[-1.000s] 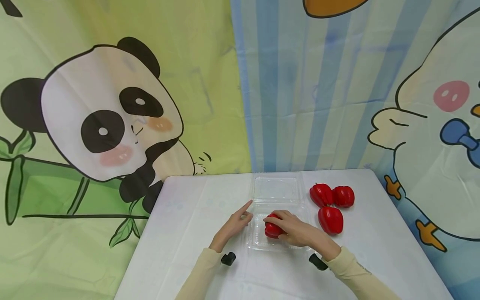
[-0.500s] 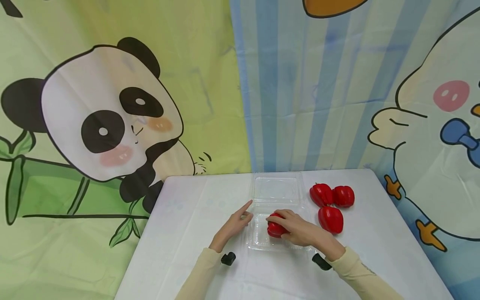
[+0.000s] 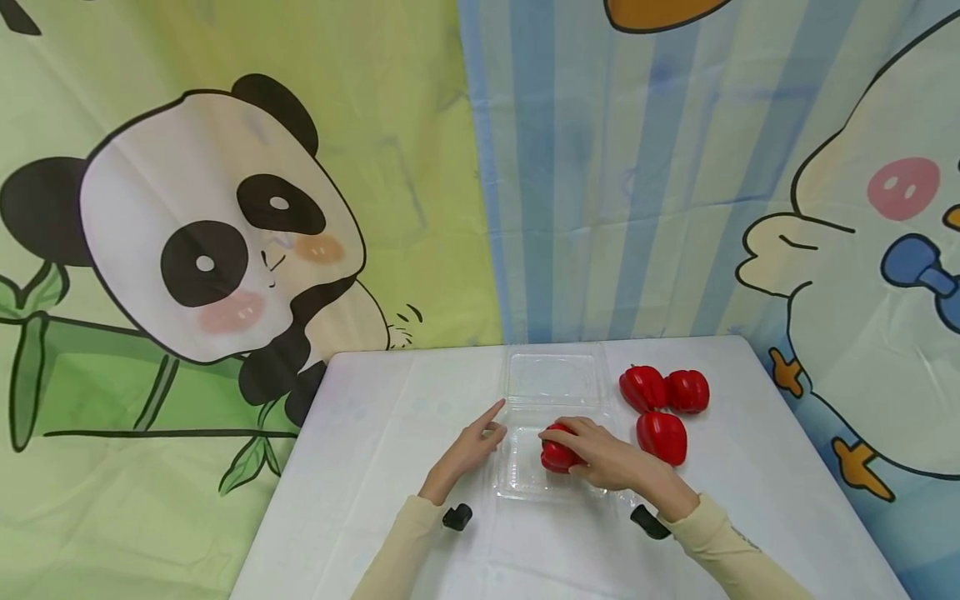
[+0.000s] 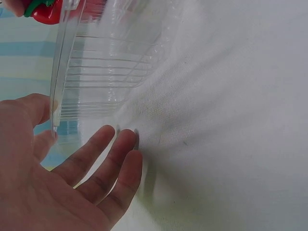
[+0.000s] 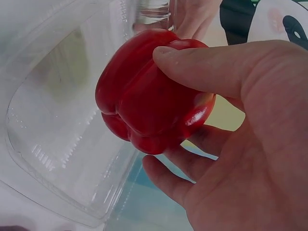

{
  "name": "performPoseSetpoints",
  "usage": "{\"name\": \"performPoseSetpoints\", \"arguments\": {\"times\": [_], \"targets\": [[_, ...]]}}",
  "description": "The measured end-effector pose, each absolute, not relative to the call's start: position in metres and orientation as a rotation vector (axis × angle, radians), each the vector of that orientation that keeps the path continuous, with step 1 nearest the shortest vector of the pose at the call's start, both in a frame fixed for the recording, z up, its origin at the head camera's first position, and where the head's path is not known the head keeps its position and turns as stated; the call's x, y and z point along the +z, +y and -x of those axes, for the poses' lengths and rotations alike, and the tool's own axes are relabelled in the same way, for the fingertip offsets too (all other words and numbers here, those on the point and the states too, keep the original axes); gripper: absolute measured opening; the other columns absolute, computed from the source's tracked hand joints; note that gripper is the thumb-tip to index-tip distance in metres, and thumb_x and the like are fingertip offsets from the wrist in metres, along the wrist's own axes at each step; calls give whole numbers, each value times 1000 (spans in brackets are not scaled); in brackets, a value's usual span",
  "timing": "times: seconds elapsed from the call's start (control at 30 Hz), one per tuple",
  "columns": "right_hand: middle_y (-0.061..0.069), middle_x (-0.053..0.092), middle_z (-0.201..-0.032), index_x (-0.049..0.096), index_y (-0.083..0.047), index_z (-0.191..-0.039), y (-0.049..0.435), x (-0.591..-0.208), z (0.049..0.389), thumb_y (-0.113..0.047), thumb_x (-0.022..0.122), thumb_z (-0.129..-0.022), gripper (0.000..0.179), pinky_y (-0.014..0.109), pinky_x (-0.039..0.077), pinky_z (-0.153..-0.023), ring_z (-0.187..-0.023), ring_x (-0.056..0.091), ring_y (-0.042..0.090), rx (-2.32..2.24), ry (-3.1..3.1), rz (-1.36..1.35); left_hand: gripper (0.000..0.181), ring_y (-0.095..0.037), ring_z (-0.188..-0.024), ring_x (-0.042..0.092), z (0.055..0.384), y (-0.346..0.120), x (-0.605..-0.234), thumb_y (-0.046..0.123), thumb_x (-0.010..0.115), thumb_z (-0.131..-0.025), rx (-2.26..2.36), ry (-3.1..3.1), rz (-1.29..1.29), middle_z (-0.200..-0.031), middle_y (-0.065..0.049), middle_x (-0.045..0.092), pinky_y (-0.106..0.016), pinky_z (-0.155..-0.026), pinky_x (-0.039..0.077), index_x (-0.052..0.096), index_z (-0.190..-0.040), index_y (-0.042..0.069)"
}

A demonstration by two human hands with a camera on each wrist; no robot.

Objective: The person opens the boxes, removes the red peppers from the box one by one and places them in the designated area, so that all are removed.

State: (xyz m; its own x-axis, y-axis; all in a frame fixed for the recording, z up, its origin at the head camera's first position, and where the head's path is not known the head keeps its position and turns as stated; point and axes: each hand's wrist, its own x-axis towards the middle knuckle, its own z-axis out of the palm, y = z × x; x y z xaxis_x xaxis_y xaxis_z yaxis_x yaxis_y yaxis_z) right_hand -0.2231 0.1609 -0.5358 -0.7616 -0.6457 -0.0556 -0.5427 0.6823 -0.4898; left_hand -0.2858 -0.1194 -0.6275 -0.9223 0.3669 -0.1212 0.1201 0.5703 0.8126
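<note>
In the head view my right hand (image 3: pixel 609 458) grips a red bell pepper (image 3: pixel 557 452) over the base of a clear plastic clamshell container (image 3: pixel 514 482). The right wrist view shows the thumb on one side of this pepper (image 5: pixel 149 96) and the fingers curled beneath it. My left hand (image 3: pixel 467 447) is at the container's left side, index finger extended along the hinge corner. Up close in the left wrist view, its thumb and index fingertips meet the container's rim (image 4: pixel 58 82), while the other fingers (image 4: pixel 120 154) spread loosely below the wall.
Three more red bell peppers (image 3: pixel 662 439) lie to the right of the container. The container's lid (image 3: pixel 553 379) is folded back, away from the person. A white cloth covers the table (image 3: pixel 397 417), and a cartoon-printed curtain (image 3: pixel 420 208) hangs behind it.
My right hand has shifted slightly to the right, carrying the bell pepper over the container base. The left hand has stayed in place at the container's side.
</note>
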Motion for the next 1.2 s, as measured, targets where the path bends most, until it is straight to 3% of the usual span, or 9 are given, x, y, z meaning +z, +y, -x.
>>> {"name": "performPoseSetpoints", "arguments": {"times": [1.2], "targets": [[14, 46, -147, 46, -20, -148, 194, -525, 219, -10, 86, -75, 83, 46, 59, -86, -134, 43, 36, -738, 2764, 821, 57, -21, -96, 70, 284, -120, -628, 34, 49, -106, 1286, 2515, -356, -134, -17, 61, -49, -92, 54, 28, -159, 35]]}}
